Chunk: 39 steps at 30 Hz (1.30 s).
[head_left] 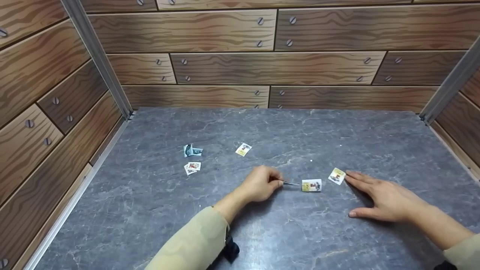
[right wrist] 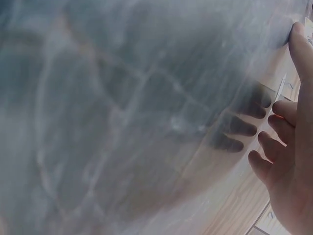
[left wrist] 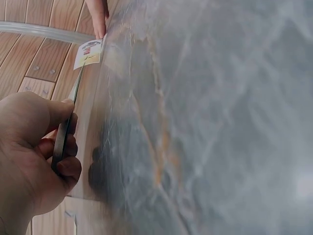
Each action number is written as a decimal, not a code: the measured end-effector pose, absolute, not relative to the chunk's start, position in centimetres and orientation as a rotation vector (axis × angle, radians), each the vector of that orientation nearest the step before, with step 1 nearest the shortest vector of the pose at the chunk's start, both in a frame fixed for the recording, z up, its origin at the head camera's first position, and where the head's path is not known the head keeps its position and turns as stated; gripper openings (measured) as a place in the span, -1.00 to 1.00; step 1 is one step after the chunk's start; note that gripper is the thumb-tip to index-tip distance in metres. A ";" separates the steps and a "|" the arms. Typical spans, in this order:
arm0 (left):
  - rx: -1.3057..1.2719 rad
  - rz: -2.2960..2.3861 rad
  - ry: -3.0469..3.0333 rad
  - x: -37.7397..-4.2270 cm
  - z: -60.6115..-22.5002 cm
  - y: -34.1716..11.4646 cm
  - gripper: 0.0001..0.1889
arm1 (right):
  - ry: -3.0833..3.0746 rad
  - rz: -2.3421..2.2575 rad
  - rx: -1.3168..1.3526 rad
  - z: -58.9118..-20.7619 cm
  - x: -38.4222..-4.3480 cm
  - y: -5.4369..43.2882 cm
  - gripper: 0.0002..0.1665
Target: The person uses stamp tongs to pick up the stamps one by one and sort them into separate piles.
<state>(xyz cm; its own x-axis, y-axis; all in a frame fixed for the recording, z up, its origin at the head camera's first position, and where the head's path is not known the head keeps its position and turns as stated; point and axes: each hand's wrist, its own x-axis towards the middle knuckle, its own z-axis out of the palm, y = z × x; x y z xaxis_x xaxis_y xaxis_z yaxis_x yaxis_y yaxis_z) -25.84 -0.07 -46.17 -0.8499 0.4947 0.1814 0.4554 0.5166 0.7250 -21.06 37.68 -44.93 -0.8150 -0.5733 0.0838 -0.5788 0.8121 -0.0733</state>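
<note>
In the head view my left hand [head_left: 262, 183] pinches a pair of metal tweezers [head_left: 291, 183] between thumb and fingers. The tweezers' tips meet the left edge of a small printed paper picture [head_left: 312, 186] in white and yellow. The left wrist view shows the tweezers [left wrist: 62, 132] in the curled fingers, their tips over a picture [left wrist: 88, 55]. My right hand [head_left: 386, 197] lies with straight, spread fingers, its fingertips at the right edge of a similar picture [head_left: 337, 176]. In the right wrist view the right hand [right wrist: 288, 132] appears with nothing gripped; the picture there is barely visible.
Farther left lie another yellow-and-white picture [head_left: 243, 149], two overlapping white-and-red pictures [head_left: 193, 166] and some blue pieces [head_left: 192, 150]. Tiny white scraps [head_left: 311, 160] dot the grey marbled tabletop [head_left: 150, 217]. Wood-patterned walls [head_left: 221, 67] enclose the back and sides.
</note>
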 end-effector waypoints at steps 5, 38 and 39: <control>0.829 1.298 2.677 -25.8 -46.2 -0.9 -0.92 | -2.924 0.144 0.957 -45.0 -21.2 37.7 0.19; 0.645 1.382 2.749 -28.0 -43.5 -6.3 -0.90 | -2.922 0.196 0.938 -45.5 -21.2 37.8 0.17; 0.646 1.383 2.755 -28.0 -43.4 -6.4 -0.90 | -2.920 0.198 0.942 -45.5 -21.2 37.8 0.16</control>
